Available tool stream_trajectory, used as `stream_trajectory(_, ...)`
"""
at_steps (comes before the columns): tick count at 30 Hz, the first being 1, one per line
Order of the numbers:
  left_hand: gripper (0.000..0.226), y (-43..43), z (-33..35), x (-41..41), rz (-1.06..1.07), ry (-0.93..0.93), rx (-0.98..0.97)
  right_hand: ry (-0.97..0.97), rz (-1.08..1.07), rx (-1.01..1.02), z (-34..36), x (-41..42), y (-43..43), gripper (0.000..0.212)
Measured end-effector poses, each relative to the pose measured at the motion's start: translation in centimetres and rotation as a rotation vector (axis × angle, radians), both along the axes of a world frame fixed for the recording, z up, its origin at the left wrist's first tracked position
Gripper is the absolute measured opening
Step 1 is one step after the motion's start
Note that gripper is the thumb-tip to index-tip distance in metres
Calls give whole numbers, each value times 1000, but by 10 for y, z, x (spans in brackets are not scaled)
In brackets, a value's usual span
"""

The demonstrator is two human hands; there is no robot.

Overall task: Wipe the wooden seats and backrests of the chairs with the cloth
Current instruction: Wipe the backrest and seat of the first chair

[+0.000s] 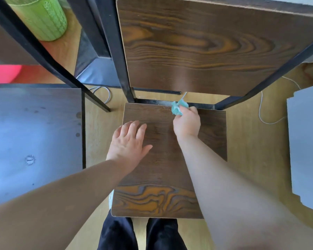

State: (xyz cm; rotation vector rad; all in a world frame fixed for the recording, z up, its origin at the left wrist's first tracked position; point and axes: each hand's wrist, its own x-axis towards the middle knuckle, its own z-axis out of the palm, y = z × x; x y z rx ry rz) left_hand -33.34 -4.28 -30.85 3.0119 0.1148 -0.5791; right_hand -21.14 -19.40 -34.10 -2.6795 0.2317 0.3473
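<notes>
1. Cloth (pixel 177 108), teal and all bunched up, is gripped in the right hand (pixel 187 124), with the fingers curled tight round it. It's pressed at the back edge of the wooden seat (pixel 163 168), a bit right of middle, just beside the black frame bar (pixel 155 102).
2. Left hand (pixel 129 141) is laid flat on the seat's left half, fingers straight and slightly spread, nothing held.
3. Backrest (pixel 206 47) is seen rising behind the seat in the same dark wood grain, set between black metal uprights. The cloth is below its lower edge; whether they touch can't be told.
4. Second chair seat (pixel 34 141) is parked just to the left, washed bluish by glare.
5. Green roll (pixel 42 18) is stood at upper left, and a white cable (pixel 260 112) is looped on the wooden floor (pixel 246 141) right of the chair.
6. Pale board (pixel 307 141) is seen at the far right.
7. Dark trousers (pixel 116 235) are seen at the seat's front edge.
</notes>
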Motion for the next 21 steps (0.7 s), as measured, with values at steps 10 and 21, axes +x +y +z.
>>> stream_trajectory(10,69,78,-3,-37,136,-29,15,62,239,115,-3,-44,112,41)
stream_trajectory(21,69,87,35,-51,110,-58,30,25,-76,411,68,-66,68,33)
